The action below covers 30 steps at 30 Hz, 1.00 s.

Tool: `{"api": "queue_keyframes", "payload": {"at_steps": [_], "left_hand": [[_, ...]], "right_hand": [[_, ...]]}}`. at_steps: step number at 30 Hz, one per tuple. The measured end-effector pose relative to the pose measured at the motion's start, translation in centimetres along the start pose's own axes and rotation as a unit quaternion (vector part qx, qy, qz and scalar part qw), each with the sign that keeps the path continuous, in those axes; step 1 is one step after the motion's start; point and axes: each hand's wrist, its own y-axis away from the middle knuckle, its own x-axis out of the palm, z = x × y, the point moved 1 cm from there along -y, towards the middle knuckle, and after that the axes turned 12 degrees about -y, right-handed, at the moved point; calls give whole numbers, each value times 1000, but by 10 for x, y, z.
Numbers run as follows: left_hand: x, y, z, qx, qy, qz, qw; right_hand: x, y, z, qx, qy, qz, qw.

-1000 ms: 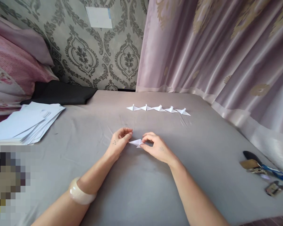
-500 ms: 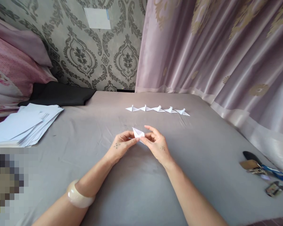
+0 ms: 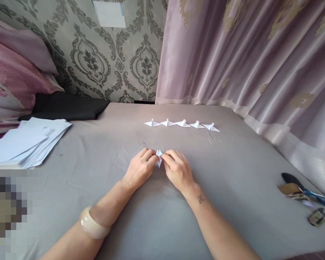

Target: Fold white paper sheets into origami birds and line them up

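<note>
A small white folded paper figure [image 3: 159,159] is held between my two hands, low over the grey sheet [image 3: 162,216]. My left hand [image 3: 141,165] pinches its left side with thumb and fingers. On the opposite side, the closed fingertips of my right hand [image 3: 178,167] grip it too. A point of the paper hangs down between the hands, and two small tips stick up; its sides are hidden by my fingers. Beyond my hands, several white origami birds [image 3: 183,124] stand in a row with their wings spread.
At the left lies a stack of white paper [image 3: 27,144], with a folded black cloth [image 3: 67,106] behind it. Keys [image 3: 295,195] and a small dark object [image 3: 319,216] lie at the right. A pink curtain [image 3: 206,54] hangs along the right edge.
The paper figure has been turned, so a point faces down where a broad face and an upper left tip showed before. Both hands have rolled palms-down, and the right fingers have closed onto it.
</note>
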Motion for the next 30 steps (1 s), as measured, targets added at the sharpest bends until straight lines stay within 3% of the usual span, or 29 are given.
{"api": "queue_keyframes", "payload": {"at_steps": [8, 16, 23, 30], "left_hand": [[10, 7, 3, -20, 83, 92, 992], [9, 4, 8, -214, 217, 129, 944], [2, -4, 10, -256, 258, 166, 917], [5, -6, 11, -295, 255, 175, 904]], "right_hand": [[5, 4, -5, 55, 11, 98, 994], [5, 3, -11, 151, -92, 73, 982], [9, -2, -18, 218, -166, 55, 960], [11, -9, -20, 260, -169, 57, 949]]}}
